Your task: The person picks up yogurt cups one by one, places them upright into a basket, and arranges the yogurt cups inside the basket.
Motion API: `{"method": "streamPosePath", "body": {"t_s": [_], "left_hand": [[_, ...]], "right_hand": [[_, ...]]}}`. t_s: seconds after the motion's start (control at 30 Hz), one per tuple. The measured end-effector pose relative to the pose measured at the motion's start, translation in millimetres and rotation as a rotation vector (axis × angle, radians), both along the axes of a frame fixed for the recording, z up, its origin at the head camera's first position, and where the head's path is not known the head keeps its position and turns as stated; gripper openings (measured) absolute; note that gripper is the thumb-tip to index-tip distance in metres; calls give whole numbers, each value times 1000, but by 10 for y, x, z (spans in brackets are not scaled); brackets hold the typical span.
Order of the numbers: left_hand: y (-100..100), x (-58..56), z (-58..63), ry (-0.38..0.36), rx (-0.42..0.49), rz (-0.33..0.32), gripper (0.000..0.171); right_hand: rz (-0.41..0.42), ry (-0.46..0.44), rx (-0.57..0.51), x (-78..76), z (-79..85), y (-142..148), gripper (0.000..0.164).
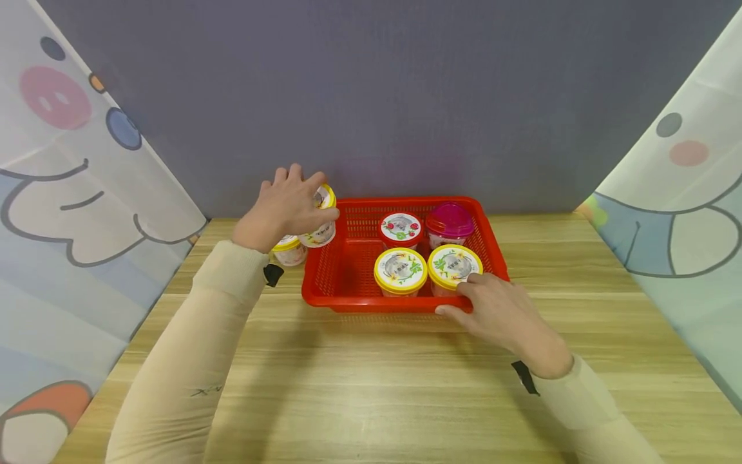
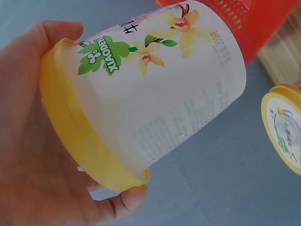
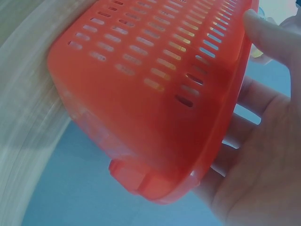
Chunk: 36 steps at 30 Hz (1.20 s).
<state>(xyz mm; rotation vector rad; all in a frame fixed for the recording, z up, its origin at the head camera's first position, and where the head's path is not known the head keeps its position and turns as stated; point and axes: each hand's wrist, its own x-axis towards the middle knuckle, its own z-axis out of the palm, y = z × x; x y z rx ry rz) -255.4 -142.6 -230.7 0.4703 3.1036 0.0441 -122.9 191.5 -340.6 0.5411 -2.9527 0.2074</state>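
My left hand (image 1: 284,205) grips a yellow-lidded cup (image 1: 320,237) by its lid, at the left rim of the red basket (image 1: 348,301). The left wrist view shows the cup's white side, printed with yellow flowers and a green leaf. Beyond the left rim, partly hidden by that hand, another yellow-lidded cup (image 1: 290,256) stands on the table. With the thumb outside and fingers inside, my right hand (image 1: 501,312) holds the basket's front right rim. Its fingers lie close beside a yellow-lidded cup (image 1: 455,264); whether they touch it I cannot tell.
Inside the basket also stand a second yellow-lidded cup (image 1: 400,269), a red-lidded cup (image 1: 401,227) and one with a domed magenta lid (image 1: 450,221). The basket sits on a wooden table (image 1: 359,386), close to a grey back wall (image 1: 382,96). Cartoon-printed sheets flank both sides.
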Motion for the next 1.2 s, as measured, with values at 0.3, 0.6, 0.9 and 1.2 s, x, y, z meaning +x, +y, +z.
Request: {"method": "streamPosePath", "body": {"t_s": [0.3,0.6,0.9,1.2], "left_hand": [[105,-166,-49,-20,34,4,72],[210,-316,-137,-24,71,9,73],[366,-363,-214,-29,75,-25,74],[498,-453,-339,-4,69,-53,73]], "right_hand": [[-1,2,-2,-1,-3,-6,48],[-4,-6,-2,1,14,-25,48],[5,6,-5,4,2,-39,47],[1,7,-2,17,10,-31,48]]}}
